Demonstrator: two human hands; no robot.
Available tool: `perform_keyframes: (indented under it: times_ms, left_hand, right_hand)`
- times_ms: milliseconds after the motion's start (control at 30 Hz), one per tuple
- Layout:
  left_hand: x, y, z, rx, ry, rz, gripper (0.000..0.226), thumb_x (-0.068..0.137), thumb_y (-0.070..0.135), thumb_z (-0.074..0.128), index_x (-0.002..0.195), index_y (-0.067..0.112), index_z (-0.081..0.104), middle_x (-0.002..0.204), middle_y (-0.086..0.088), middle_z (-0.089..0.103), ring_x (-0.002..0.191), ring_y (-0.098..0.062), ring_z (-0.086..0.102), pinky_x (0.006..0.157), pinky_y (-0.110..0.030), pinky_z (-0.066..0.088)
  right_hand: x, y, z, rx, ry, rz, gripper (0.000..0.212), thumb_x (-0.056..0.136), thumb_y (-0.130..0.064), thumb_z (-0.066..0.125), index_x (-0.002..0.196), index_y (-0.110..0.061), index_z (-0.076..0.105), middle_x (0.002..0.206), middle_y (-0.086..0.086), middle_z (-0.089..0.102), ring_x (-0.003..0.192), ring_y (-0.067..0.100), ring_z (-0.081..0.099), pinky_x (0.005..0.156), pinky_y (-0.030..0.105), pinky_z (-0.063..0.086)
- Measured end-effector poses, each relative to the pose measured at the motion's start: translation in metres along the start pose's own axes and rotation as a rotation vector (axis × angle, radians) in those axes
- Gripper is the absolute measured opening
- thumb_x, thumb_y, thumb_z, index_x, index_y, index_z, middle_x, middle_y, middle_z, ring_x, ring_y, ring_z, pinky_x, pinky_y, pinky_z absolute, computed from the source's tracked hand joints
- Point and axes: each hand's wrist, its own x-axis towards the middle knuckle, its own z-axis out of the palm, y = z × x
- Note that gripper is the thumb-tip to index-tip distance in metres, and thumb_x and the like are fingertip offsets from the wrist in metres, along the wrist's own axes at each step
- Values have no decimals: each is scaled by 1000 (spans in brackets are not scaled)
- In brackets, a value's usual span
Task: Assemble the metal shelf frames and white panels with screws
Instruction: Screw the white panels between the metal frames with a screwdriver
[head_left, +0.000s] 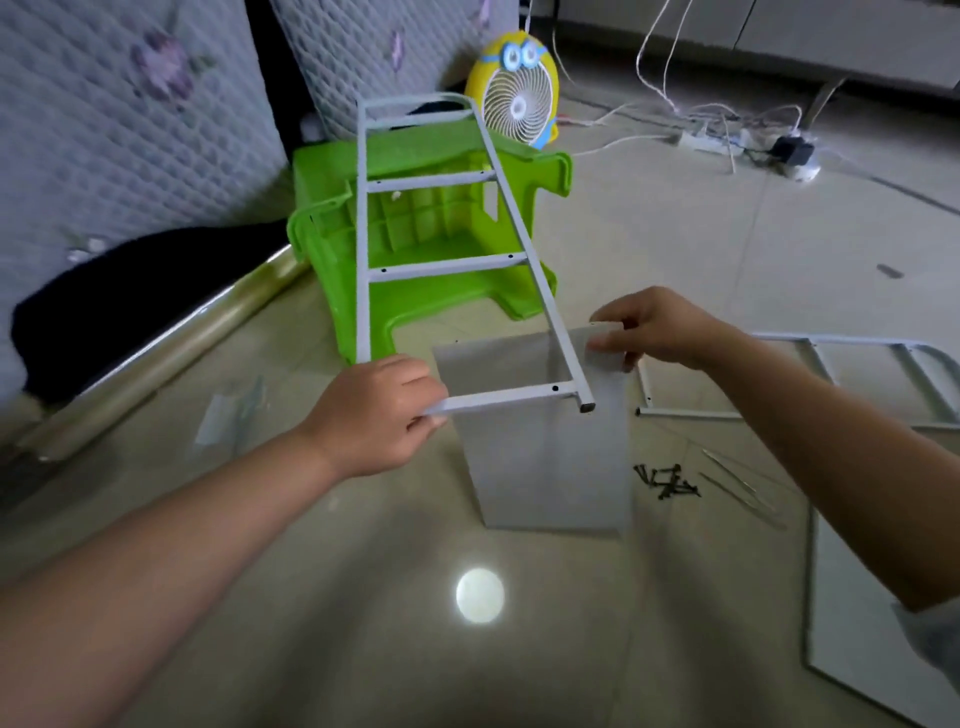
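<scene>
left hand (382, 415) grips the metal frame (436, 270) by its near rung mid-picture, right hand (654, 328) pinches the white panel (550, 462) top edge, screws (667, 480) lower right on the floor

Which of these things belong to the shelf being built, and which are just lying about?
Job: metal frame in the left hand, white panel pinched by the right hand, screws, second frame.
Lying about: green stool, yellow fan, power strip, black cloth.

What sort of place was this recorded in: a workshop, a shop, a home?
Most likely a room in a home: glossy beige floor tiles, a quilted grey flower-patterned mattress standing upright, a yellow cartoon-faced electric fan and a white power strip with trailing cables.
</scene>
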Motion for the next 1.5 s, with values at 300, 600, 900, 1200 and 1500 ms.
perform_keyframes:
  times_ms: [300, 600, 900, 1200, 1500]
  left_hand:
    - [7, 5, 6, -148, -187, 16, 34, 74, 41, 46, 71, 13, 65, 64, 0, 56, 56, -21, 58, 47, -25, 41]
    - [63, -2, 11, -92, 41, -448, 48, 79, 47, 54, 107, 9, 64, 102, -12, 61, 101, -29, 54, 85, -36, 43]
    - [101, -45, 20, 73, -417, -725, 47, 85, 42, 60, 116, 8, 48, 121, -15, 51, 116, -32, 46, 90, -41, 43]
    - [90, -27, 15, 107, -351, -602, 21, 92, 25, 52, 107, 12, 59, 107, -13, 59, 102, -32, 55, 75, -34, 43]
    - [81, -12, 8, 134, -380, -532, 25, 92, 29, 51, 109, 13, 59, 106, -14, 60, 102, -34, 55, 76, -37, 43]
  right_hand:
    - [17, 2, 27, 204, 100, 6, 19, 87, 3, 55, 105, 1, 61, 70, 2, 60, 52, -7, 58, 62, 8, 51]
    - [23, -1, 28, 138, 167, 51, 44, 89, -2, 53, 131, -8, 40, 97, 28, 61, 76, 21, 57, 62, 14, 49]
    - [35, -5, 24, 448, 108, 182, 50, 87, 11, 41, 132, -8, 39, 88, 13, 57, 79, 26, 56, 82, 37, 51]
    - [35, -6, 25, 633, 90, 213, 16, 90, -11, 54, 106, -7, 55, 92, 9, 56, 83, 19, 57, 83, 39, 53]
    - [29, -13, 28, 497, 167, 164, 22, 81, 12, 52, 95, -3, 58, 82, 9, 56, 79, 24, 57, 74, 35, 55]
